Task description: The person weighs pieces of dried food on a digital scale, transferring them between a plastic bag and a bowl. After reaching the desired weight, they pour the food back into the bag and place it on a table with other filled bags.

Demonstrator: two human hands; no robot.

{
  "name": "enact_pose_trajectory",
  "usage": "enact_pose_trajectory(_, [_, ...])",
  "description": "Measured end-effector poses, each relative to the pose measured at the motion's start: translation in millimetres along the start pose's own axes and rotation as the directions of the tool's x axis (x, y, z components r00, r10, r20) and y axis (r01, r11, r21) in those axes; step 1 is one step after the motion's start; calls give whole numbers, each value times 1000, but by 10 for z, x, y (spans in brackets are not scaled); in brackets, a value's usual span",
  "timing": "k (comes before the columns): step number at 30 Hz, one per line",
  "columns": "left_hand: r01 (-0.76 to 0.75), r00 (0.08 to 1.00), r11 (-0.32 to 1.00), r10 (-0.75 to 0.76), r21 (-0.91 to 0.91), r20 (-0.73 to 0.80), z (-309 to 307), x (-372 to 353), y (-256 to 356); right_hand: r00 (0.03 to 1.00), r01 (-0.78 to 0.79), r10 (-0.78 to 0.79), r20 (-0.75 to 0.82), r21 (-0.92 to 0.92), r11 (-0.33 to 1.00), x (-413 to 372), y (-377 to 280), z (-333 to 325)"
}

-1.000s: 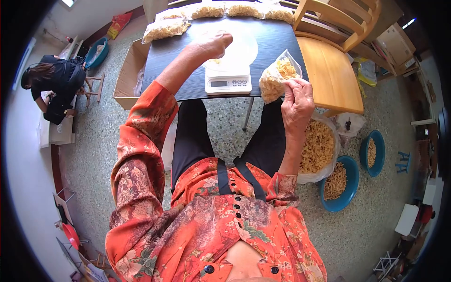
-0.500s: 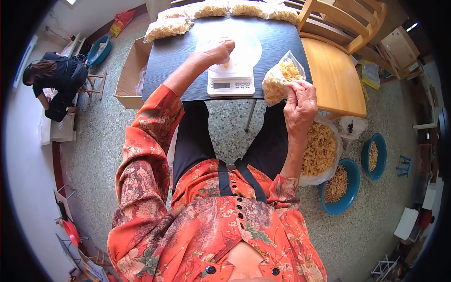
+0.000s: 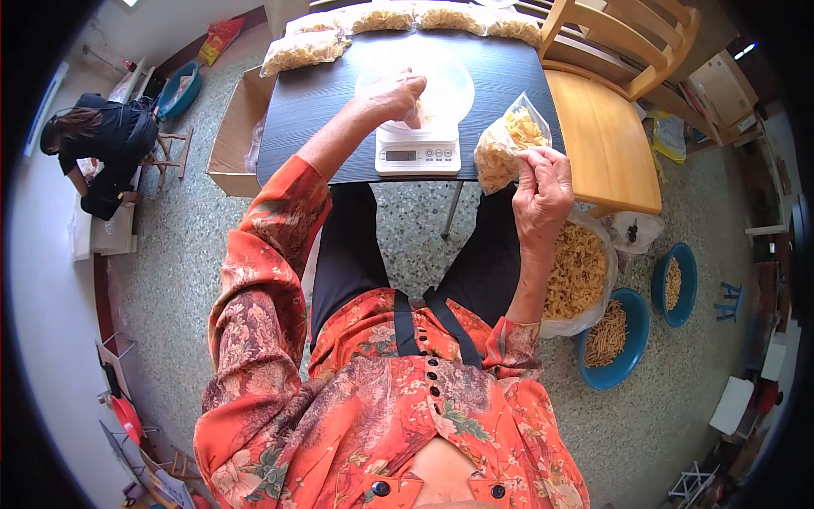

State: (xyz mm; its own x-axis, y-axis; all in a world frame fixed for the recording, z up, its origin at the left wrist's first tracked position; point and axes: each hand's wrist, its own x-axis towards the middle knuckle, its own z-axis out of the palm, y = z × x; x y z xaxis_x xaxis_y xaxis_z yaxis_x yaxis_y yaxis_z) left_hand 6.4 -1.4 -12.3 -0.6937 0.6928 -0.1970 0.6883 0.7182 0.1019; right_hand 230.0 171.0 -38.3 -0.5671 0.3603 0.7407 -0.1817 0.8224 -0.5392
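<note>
My left hand (image 3: 397,97) is over the clear round dish on the white digital kitchen scale (image 3: 418,157). Its fingers are bent and drawn together, pointing down at the dish. Glare hides what may be between the fingertips. A plastic bag (image 3: 496,161), part filled with curly yellow dried pieces, leans at the table's near right edge. My right hand (image 3: 543,187) pinches the rim of this bag, whose mouth gapes upward. The scale stands near the front edge of the dark table (image 3: 318,110).
Several filled bags (image 3: 379,17) line the table's far edge. A wooden chair (image 3: 602,136) adjoins its right side, a cardboard box (image 3: 231,140) its left. A large bag of curly pieces (image 3: 581,271) and blue basins (image 3: 627,365) sit at right. Another person (image 3: 106,140) sits far left.
My left hand has shifted slightly right, its fingers now reaching lower toward the dish. My right hand and the bag have hardly moved.
</note>
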Motion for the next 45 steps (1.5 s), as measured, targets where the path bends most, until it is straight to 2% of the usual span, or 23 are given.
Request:
enact_pose_trajectory(2, [-53, 997, 995, 48, -84, -58, 38, 32, -19, 1000, 16, -16, -1, -12, 1000, -1, 9, 0])
enact_pose_trajectory(6, [-76, 993, 987, 61, -141, -105, 75, 97, 20, 1000, 17, -17, -4, -9, 1000, 1, -2, 1])
enact_pose_trajectory(8, [-17, 999, 979, 6, -203, -51, 62, 118, 43, 1000, 21, -21, -3, -8, 1000, 4, -2, 2])
enact_pose_trajectory(11, [6, 995, 957, -36, -291, -96, 70, 51, 77, 1000, 17, -17, -2, -4, 1000, -7, 9, 1])
enact_pose_trajectory(12, [7, 995, 957, -36, -291, -96, 93, 42, 82, 1000, 16, -16, -3, -5, 1000, -6, 6, 1])
enact_pose_trajectory(14, [-152, 959, 978, 112, -140, -259, 132, 30, 96, 1000, 17, -17, -2, -4, 1000, -5, 1, 7])
enact_pose_trajectory(18, [-158, 972, 976, 128, -147, -194, 83, 75, 167, 1000, 12, -12, -2, -2, 1000, -1, -6, 0])
enact_pose_trajectory(21, [-86, 989, 987, 67, -137, -135, 46, 67, 246, 1000, 13, -13, -3, -10, 1000, 2, -1, -5])
enact_pose_trajectory(30, [-115, 952, 990, 87, -81, -295, 86, 151, 170, 1000, -7, 7, -6, -5, 1000, 11, 1, -8])
enact_pose_trajectory(32, [36, 992, 886, -87, -462, -89, -3, 167, 95, 1000, 7, -8, -6, -20, 1000, 6, -2, -14])
enact_pose_trajectory(34, [59, 982, 800, -153, -597, -108, -171, 72, 102, 999, 30, -30, -15, -21, 999, 11, 4, -8])
enact_pose_trajectory(36, [-90, 985, 415, -97, -906, -142, -199, 146, -31, 999, 25, -26, -19, -7, 1000, -10, 29, 7])
enact_pose_trajectory(37, [-96, 991, 275, -65, -957, -118, -235, 165, -74, 1000, 24, -23, -19, 8, 1000, -16, 35, 11])
enact_pose_trajectory(38, [-150, 987, 176, -22, -973, -157, -244, 187, -90, 1000, 22, -22, -21, 5, 1000, -19, 34, 13])
enact_pose_trajectory(40, [-242, 970, 194, 69, -951, -233, -403, 91, 141, 1000, -22, 22, 2, 21, 1000, -14, -4, 1])
enact_pose_trajectory(41, [-240, 970, 186, 85, -953, -228, -458, 42, 299, 1000, -17, 17, 9, 14, 1000, -7, -15, -6])
enact_pose_trajectory(43, [-409, 904, 276, 254, -870, -345, -532, -32, 621, 1000, -29, 29, 6, 27, 999, -19, -1, 9])
enact_pose_trajectory(45, [-407, 910, 444, 277, -798, -310, -562, -87, 920, 1000, -16, 16, 0, 76, 997, -9, -4, 14])
